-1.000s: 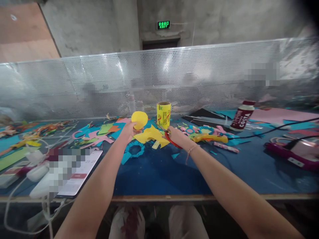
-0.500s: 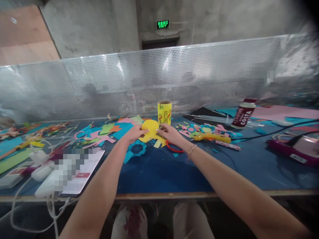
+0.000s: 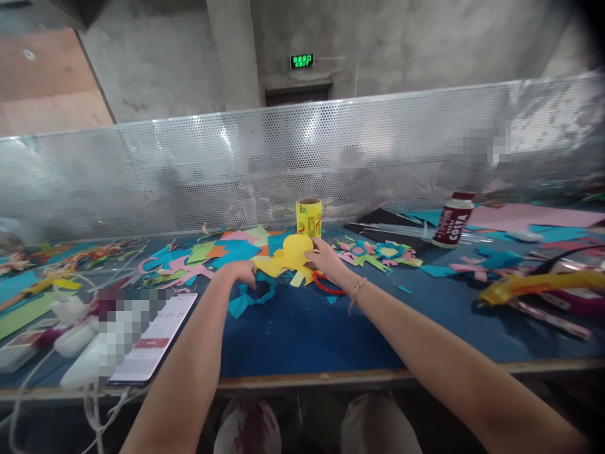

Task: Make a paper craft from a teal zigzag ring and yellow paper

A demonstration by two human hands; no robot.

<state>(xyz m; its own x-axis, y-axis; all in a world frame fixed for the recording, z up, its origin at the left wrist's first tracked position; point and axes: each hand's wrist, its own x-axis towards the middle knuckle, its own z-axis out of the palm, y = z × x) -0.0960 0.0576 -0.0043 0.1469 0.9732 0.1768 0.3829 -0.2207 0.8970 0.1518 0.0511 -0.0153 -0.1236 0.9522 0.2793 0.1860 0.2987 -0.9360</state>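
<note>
A yellow paper piece [image 3: 297, 251] with a rounded top is gripped at its right edge by my right hand [image 3: 324, 255]. My left hand [image 3: 243, 272] has its fingers bent down at the blue paper ring [image 3: 259, 293], left of the yellow paper; whether the fingertips hold the ring is too small to tell. Red-handled scissors [image 3: 328, 285] lie just below my right hand. Behind the yellow paper stands a yellow tape roll [image 3: 309, 217].
Coloured paper scraps [image 3: 189, 260] cover the left and back. Paper flowers [image 3: 387, 251], a Costa bottle [image 3: 454, 219] and a yellow glue gun [image 3: 539, 287] are on the right. A phone [image 3: 155, 340] and white cables lie front left.
My left hand has let go of the yellow paper and moved down-left to the blue ring. The glue gun has shifted right, closer to the front. The view has tilted slightly up.
</note>
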